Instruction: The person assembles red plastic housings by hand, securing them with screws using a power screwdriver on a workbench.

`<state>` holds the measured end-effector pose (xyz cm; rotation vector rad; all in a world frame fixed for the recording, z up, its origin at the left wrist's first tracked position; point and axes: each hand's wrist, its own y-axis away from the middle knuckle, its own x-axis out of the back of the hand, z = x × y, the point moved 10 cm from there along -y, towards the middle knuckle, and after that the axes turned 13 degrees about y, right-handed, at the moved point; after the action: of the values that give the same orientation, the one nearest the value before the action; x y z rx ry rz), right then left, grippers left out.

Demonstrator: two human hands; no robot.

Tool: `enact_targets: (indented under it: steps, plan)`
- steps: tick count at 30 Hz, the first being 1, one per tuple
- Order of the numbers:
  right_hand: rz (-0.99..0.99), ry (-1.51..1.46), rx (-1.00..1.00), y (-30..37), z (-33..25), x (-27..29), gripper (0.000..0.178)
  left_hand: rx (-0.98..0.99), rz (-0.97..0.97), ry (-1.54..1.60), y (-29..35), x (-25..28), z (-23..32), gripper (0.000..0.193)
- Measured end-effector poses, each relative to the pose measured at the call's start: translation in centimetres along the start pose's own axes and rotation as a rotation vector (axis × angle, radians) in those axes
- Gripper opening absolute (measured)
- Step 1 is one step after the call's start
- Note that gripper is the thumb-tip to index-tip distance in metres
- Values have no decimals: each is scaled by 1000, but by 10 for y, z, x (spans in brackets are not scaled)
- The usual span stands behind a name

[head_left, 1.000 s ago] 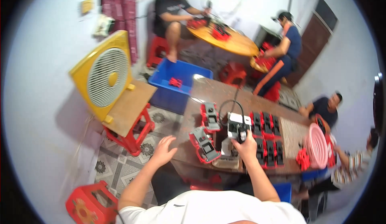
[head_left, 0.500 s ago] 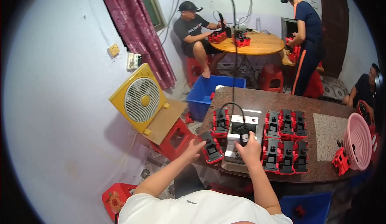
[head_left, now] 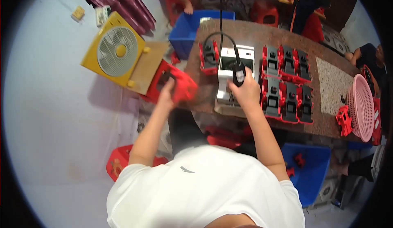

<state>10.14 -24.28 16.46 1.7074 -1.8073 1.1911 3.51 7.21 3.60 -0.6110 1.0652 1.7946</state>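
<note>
My left hand (head_left: 165,96) is closed on a red-and-black plastic housing (head_left: 184,86), lifted off the table's left edge and smeared by motion. My right hand (head_left: 247,92) wraps round a black corded electric screwdriver (head_left: 238,73), whose cable loops up and back. The tool is over a white and silver box-shaped machine (head_left: 241,53); its tip is hidden. Left of that machine lies another red-and-black housing (head_left: 209,58). To its right, several more housings (head_left: 290,99) sit in two rows, black faces up.
A brown stone-topped table (head_left: 245,29) bears a speckled mat (head_left: 333,84) and a pink basket (head_left: 362,109) beside a red part (head_left: 344,120). A yellow fan (head_left: 104,50) stands at left. Blue bins (head_left: 184,44) are behind and below. Other people are at the back and right.
My left hand has picked up the nearer left housing and carried it left off the table. My right hand still holds the screwdriver over the machine. The view has tilted down.
</note>
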Motion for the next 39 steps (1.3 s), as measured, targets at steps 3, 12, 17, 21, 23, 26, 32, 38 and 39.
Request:
enact_targets:
  steps: [3, 12, 17, 21, 23, 26, 32, 38, 39]
  plan:
    - [37, 46, 24, -6, 6, -2, 66, -12, -269, 53, -30, -37, 38, 53]
    - [136, 198, 39, 1, -11, 13, 67, 318, -360, -89, -78, -105, 6, 53]
    - [21, 179, -35, 6, -9, 5, 74, 588, -461, -137, -50, -125, -31, 59]
    - [35, 153, -8, 13, -17, 8, 72, 557, -416, -232, -54, -118, -44, 58]
    - [36, 181, -12, 14, -12, 8, 71, 626, -522, -107, -52, -120, -50, 58]
    - [127, 64, 9, 17, -9, 26, 60, 176, -647, -598, -85, -78, 14, 58]
    - [208, 11, 99, 6, -5, -1, 48, -347, -771, -611, 49, -213, 135, 55]
    - [229, 119, 75, 12, 18, 7, 55, 110, -966, -888, 80, -335, -61, 60]
    - [215, 142, 57, 11, 23, 0, 54, 247, -1012, -931, 121, -337, -134, 61]
